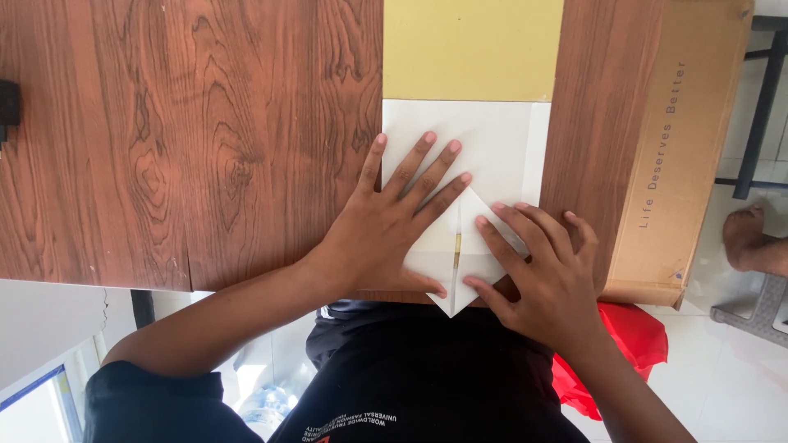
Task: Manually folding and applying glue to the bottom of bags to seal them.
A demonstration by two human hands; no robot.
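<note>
Both palms cover the middle of the white paper [501,148], so its folded flaps only peek out between the left hand [386,234] and the right hand [546,275]. The yellow sheet [472,49] runs off the top edge. A black object [8,107] is clipped at the left. The cardboard box [677,156] is cut at the top too.

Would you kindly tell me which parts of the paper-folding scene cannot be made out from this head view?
- White paper: the middle of its folded flaps is hidden under the left hand and right hand.
- Yellow sheet: its far end is cut off by the top edge of the picture.
- Black object on the wooden table: cut off by the left edge, so its kind is unclear.
- Red item: mostly hidden behind the right forearm.
</note>
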